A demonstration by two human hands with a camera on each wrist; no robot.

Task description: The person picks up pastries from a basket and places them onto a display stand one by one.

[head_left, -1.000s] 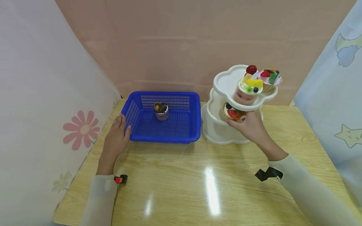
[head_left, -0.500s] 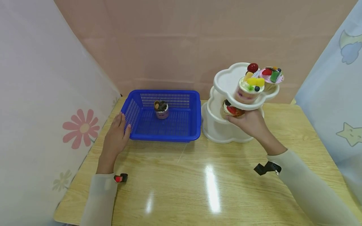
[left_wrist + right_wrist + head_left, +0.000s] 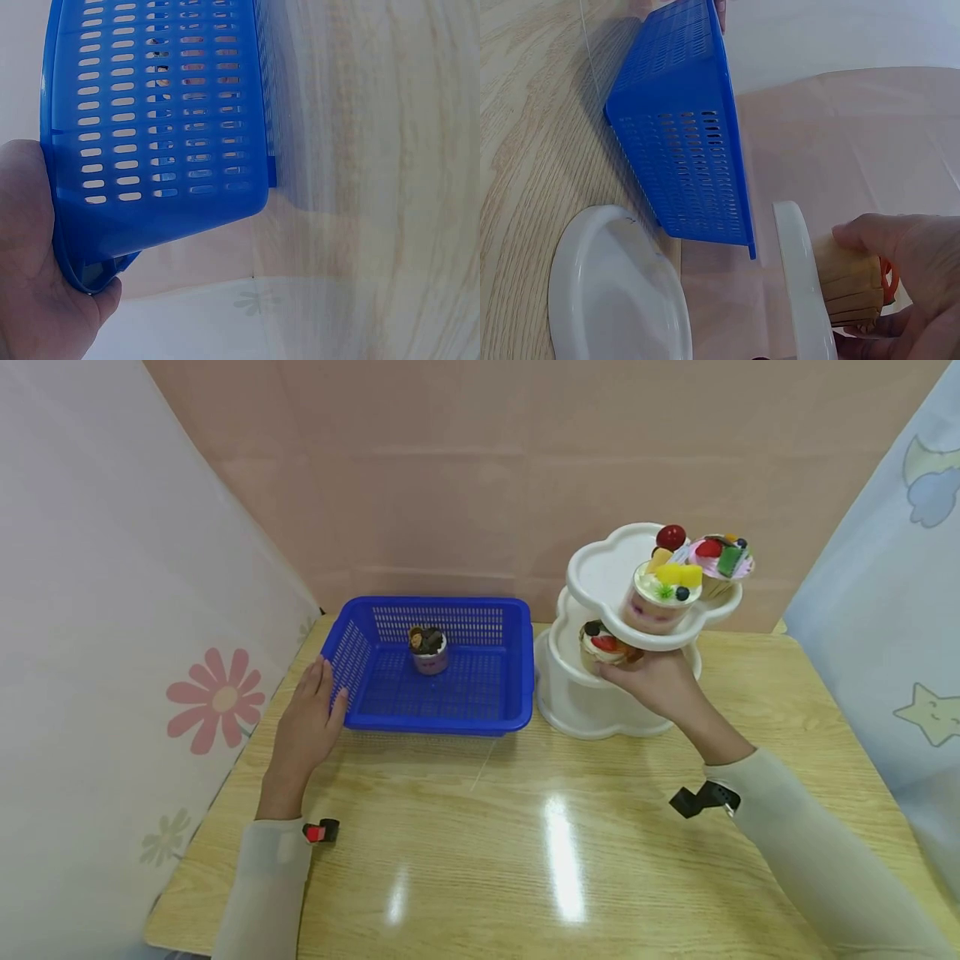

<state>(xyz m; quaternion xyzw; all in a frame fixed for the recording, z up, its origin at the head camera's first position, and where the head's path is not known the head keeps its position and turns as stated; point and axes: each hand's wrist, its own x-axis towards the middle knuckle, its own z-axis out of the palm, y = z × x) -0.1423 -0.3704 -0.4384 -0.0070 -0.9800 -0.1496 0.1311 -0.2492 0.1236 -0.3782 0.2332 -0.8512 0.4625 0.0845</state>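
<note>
My right hand (image 3: 651, 678) grips a cupcake (image 3: 597, 653) between the middle and top tiers of a white stand (image 3: 564, 703). Cream, a red strawberry slice and a dark berry top it. Its fluted brown wrapper (image 3: 849, 289) shows in the right wrist view, thumb and fingers on either side. The upper tier hides part of its right side. At the left, my left hand (image 3: 303, 727) rests on the rim of a blue basket (image 3: 442, 725) near its front corner, fingers straight. Inside the basket stands a dessert cup (image 3: 430, 653) with chocolate pieces on top.
On the stand's top tier are a yellow-fruit dessert cup (image 3: 660, 597), a pink-cream cupcake (image 3: 722, 560) and a red cherry (image 3: 671, 537). The tier overhangs my right hand. Basket and stand sit close together on the wooden table (image 3: 480, 852), before a pinkish backdrop (image 3: 420, 485).
The cupcake in my right hand has shifted a little left, toward the outer edge of the middle tier. My left hand stays on the basket rim.
</note>
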